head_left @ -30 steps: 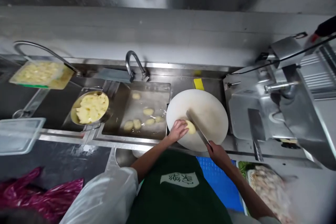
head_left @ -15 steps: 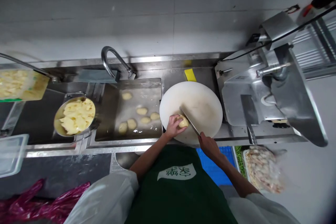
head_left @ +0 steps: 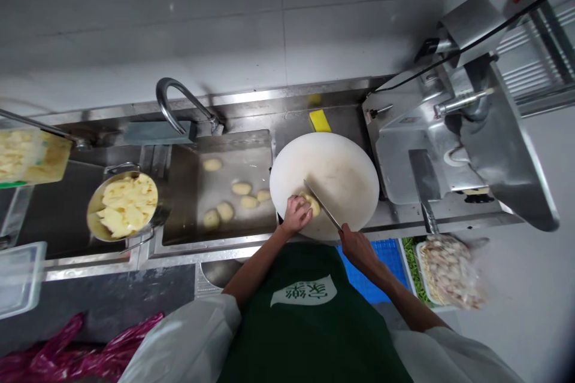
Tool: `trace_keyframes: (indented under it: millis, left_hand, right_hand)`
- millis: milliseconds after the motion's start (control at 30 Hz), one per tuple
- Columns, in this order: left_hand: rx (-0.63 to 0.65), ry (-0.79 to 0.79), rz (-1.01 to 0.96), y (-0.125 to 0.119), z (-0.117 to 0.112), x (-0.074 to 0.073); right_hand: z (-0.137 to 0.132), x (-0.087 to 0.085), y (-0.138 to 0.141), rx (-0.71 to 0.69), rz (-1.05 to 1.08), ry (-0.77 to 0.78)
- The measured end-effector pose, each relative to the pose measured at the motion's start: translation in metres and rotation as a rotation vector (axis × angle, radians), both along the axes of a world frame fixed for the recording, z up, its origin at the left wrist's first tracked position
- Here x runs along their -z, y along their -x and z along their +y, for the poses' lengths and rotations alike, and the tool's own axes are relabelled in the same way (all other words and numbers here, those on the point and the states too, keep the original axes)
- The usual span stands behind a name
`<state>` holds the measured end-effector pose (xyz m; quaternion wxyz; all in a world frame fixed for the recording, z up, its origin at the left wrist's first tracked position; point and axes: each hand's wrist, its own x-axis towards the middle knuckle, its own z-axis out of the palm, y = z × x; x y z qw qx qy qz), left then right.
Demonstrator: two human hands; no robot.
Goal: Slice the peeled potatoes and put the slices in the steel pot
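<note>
On the round white cutting board (head_left: 354,173) lies a peeled potato (head_left: 314,206), pressed under the fingers of my left hand (head_left: 296,214). My right hand (head_left: 357,246) is closed round the handle of a kitchen knife (head_left: 324,206). Its blade slants across the board, its edge at the potato's right side; whether it has cut in I cannot tell. Left of the board, several peeled potatoes (head_left: 225,211) lie in water in the steel sink (head_left: 186,197).
A metal pot (head_left: 96,215) of cut potato pieces stands at the left, beneath a clear tub (head_left: 56,155) of more pieces. A faucet (head_left: 168,105) arches over the sink. Behind the board lies a yellow sponge (head_left: 320,121). Right of it are a slicing machine (head_left: 494,143) and a cleaver (head_left: 424,176).
The knife blade now sits closer against the potato, and my left fingers have curled further over it. The whole view has shifted and tilted slightly.
</note>
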<state>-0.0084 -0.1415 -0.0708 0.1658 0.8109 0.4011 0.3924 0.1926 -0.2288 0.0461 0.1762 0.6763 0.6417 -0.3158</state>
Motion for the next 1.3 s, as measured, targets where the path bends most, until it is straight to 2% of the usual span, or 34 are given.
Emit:
trace_keyframes:
  millis: [200, 333, 500, 567, 633, 733, 833, 1033, 1167, 1300]
  left_hand:
    - [-0.044, 0.051, -0.076, -0.005, 0.007, -0.001]
    - [-0.035, 0.119, -0.069, 0.004, 0.009, -0.008]
    - [0.181, 0.218, 0.13, 0.028, -0.002, -0.02]
    - [0.285, 0.23, 0.192, 0.031, -0.011, -0.023]
    - [0.32, 0.231, 0.202, 0.028, -0.018, -0.022]
    - [0.235, 0.246, 0.167, 0.016, -0.02, -0.019]
    - [0.115, 0.261, 0.103, 0.005, -0.01, -0.016]
    - [0.039, 0.265, 0.022, -0.001, 0.012, -0.025]
    - [-0.007, 0.285, -0.043, 0.0, 0.009, -0.028]
    - [-0.091, 0.2, -0.05, 0.005, 0.002, -0.027]
  right_hand:
    - [0.0, 0.004, -0.004, 0.09, 0.027, 0.019]
    - [0.0, 0.008, -0.007, 0.104, 0.059, 0.001]
    - [-0.001, 0.016, -0.01, 0.084, 0.065, -0.033]
    - [-0.001, 0.019, -0.012, 0.082, 0.065, -0.034]
    - [-0.001, 0.02, -0.014, 0.086, 0.064, -0.036]
    - [-0.003, 0.02, -0.019, 0.1, 0.055, -0.077]
    - [-0.009, 0.018, -0.024, 0.123, 0.048, -0.101]
    - [-0.019, 0.018, -0.026, 0.131, 0.059, -0.099]
    - [-0.017, 0.018, -0.028, 0.127, 0.053, -0.077]
    - [-0.017, 0.008, -0.029, 0.103, 0.037, -0.104]
